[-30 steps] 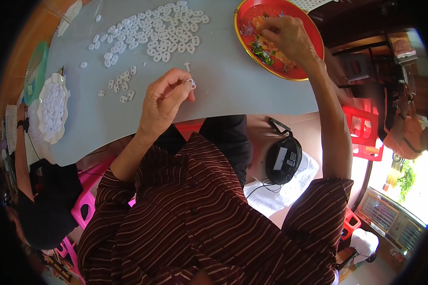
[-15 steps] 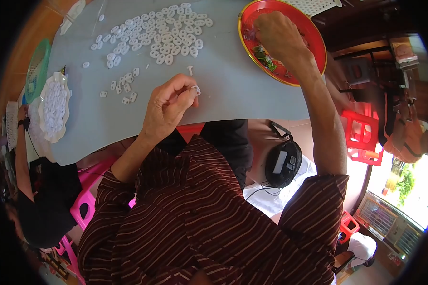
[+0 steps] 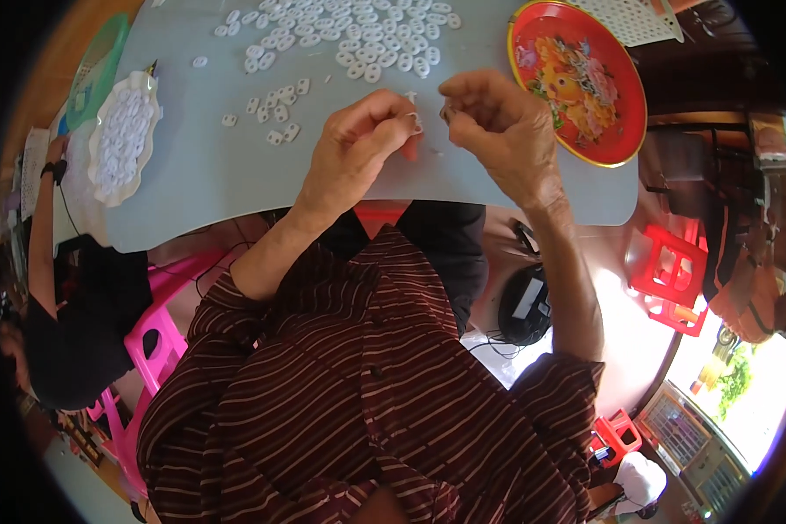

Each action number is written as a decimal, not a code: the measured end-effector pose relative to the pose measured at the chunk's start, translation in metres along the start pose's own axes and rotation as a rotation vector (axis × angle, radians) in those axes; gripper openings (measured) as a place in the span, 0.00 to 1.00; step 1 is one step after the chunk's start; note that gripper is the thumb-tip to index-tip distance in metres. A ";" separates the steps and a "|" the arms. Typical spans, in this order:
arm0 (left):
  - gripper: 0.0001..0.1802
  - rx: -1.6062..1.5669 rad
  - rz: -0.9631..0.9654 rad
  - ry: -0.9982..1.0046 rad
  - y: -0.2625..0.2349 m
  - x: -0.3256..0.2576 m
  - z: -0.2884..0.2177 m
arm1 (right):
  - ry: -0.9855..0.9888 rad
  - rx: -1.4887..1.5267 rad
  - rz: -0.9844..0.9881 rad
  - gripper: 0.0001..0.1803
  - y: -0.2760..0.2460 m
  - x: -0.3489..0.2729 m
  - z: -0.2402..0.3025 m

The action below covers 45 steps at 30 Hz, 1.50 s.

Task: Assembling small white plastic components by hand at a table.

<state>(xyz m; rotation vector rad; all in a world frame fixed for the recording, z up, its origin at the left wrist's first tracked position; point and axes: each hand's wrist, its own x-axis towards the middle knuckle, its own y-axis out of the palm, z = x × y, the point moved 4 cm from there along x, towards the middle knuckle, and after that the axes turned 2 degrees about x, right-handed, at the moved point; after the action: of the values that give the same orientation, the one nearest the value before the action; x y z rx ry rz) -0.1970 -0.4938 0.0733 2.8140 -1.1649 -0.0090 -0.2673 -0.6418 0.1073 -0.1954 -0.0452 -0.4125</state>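
Since the earlier frame, our right hand [image 3: 498, 131] had left the red tray [image 3: 616, 131] and come across to meet our left hand [image 3: 358, 144] over the pale blue table [image 3: 201, 183].

Left hand: thumb and forefinger pinched shut on 1 small white ring [image 3: 416, 122], other fingers curled under. Right hand: fingertips [image 3: 452, 112] drawn together just beside that ring, a narrow gap between the 2 hands; we could not tell whether they held anything.

Beyond the pinch, farther up the table, lay the big scatter of white rings [image 3: 358, 35]. To the left of the pinch, near it, sat a smaller cluster of rings [image 3: 279, 109]. Well off to the left lay a white doily-like mat of joined rings [image 3: 124, 135], touching the table's edge. Right of the pinch, past our right hand, stood the red tray with its flower pattern. Another person's arm [image 3: 44, 227] rested at the far left edge.
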 end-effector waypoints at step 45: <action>0.08 -0.016 -0.066 0.099 0.021 0.008 0.002 | 0.044 0.528 -0.087 0.06 0.009 -0.012 -0.038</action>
<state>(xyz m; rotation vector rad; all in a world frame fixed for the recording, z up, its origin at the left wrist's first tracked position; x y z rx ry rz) -0.2060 -0.5141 0.0733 2.8018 -1.0467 0.1142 -0.2747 -0.6364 0.0674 0.3368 -0.1174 -0.4779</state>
